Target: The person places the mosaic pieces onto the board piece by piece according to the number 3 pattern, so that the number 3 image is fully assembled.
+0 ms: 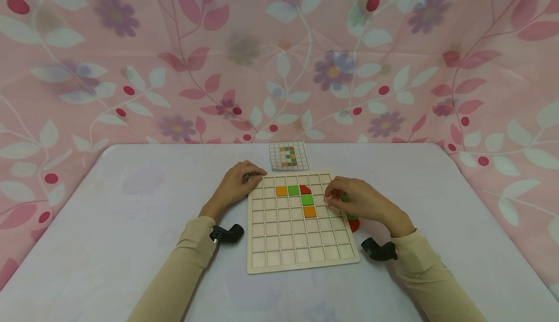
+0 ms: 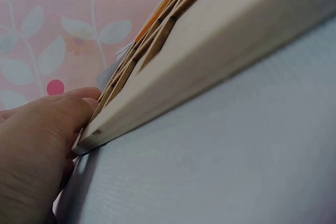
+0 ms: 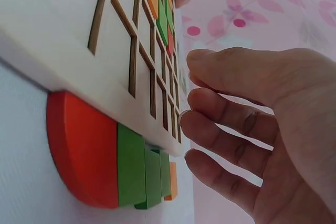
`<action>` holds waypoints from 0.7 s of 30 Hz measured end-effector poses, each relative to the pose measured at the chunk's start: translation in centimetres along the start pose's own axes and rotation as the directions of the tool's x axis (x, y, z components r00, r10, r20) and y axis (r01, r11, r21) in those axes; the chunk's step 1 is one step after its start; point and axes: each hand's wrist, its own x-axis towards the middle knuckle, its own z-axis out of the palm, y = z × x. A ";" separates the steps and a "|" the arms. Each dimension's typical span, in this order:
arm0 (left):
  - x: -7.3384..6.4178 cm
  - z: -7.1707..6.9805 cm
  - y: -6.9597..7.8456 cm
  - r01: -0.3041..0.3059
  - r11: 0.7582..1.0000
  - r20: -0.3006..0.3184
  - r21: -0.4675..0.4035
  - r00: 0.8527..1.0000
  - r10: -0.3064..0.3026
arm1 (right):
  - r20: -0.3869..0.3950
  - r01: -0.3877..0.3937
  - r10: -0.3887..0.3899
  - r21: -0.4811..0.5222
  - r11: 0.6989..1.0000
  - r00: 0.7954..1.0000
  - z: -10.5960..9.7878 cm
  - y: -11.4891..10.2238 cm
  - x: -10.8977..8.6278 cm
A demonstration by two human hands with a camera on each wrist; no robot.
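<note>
A wooden grid board [image 1: 301, 268] lies on the table. Orange [image 1: 281, 191], green [image 1: 293, 190] and red rounded [image 1: 305, 190] tiles form a row in its upper part, with a green tile [image 1: 307, 200] and an orange tile [image 1: 309, 211] below the red one. My left hand [image 1: 238, 182] holds the board's far left corner between thumb and fingers. Over the right edge hovers my right hand [image 1: 355, 196], fingers loosely bent and nothing between them. Loose pieces lie beside that edge: a red rounded one [image 3: 86, 150], several green ones [image 3: 130, 166] and an orange one [image 3: 173, 181].
A pattern card [image 1: 279, 164] with a printed grid of coloured squares lies just behind the board. The white-covered table [image 1: 144, 205] reaches back to a pink floral cloth [image 1: 279, 69]. Black cameras [image 1: 229, 233] are worn on both wrists.
</note>
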 end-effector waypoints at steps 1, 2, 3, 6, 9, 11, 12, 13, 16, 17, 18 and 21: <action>0.0 0.0 0.0 0.003 1.000 0.000 -0.001 1.000 -0.003 | -0.005 -0.001 0.001 -0.001 1.000 1.000 -0.1 0.1 0.0; 0.0 0.0 -0.1 0.003 1.000 0.000 -0.001 1.000 -0.003 | -0.010 0.000 0.000 -0.002 1.000 1.000 -0.1 0.2 0.0; 0.0 0.0 -0.1 0.005 1.000 0.000 -0.003 1.000 -0.005 | -0.015 -0.002 0.002 0.001 1.000 1.000 -0.1 0.3 -0.1; 0.0 0.0 -0.1 0.001 1.000 -0.001 -0.003 1.000 -0.001 | -0.029 -0.016 0.016 0.005 1.000 0.999 -0.3 0.7 -0.2; 0.0 0.0 -0.1 -0.001 1.000 0.000 -0.003 1.000 0.001 | -0.042 -0.048 0.048 0.006 0.999 0.998 -0.4 1.1 -0.3; 0.0 0.1 -0.1 0.001 1.000 0.002 0.000 1.000 -0.001 | -0.049 -0.076 0.076 0.010 0.997 0.996 -0.5 1.4 -0.3; 0.0 0.1 -0.2 0.001 1.000 0.001 0.002 1.000 -0.001 | -0.052 -0.088 0.089 0.013 0.996 0.995 -0.5 1.6 -0.3; 0.0 0.1 -0.2 0.001 1.000 0.001 0.002 1.000 -0.001 | -0.053 -0.101 0.102 0.013 0.995 0.993 -0.6 1.8 -0.3; 0.1 0.1 -0.3 0.000 1.000 0.001 0.005 1.000 0.000 | -0.054 -0.138 0.139 0.021 0.990 0.989 -0.6 2.4 -0.3; 0.1 0.1 -0.3 0.000 1.000 0.001 0.006 1.000 0.000 | -0.056 -0.146 0.147 0.019 0.989 0.988 -0.5 2.6 -0.4; 0.1 0.1 -0.3 0.000 1.000 0.001 0.006 1.000 0.000 | -0.058 -0.154 0.155 0.020 0.988 0.986 -0.5 2.8 -0.4; 0.1 0.1 -0.3 -0.002 1.000 0.001 0.007 1.000 0.002 | -0.054 -0.179 0.180 0.027 0.984 0.982 -0.5 3.3 -0.5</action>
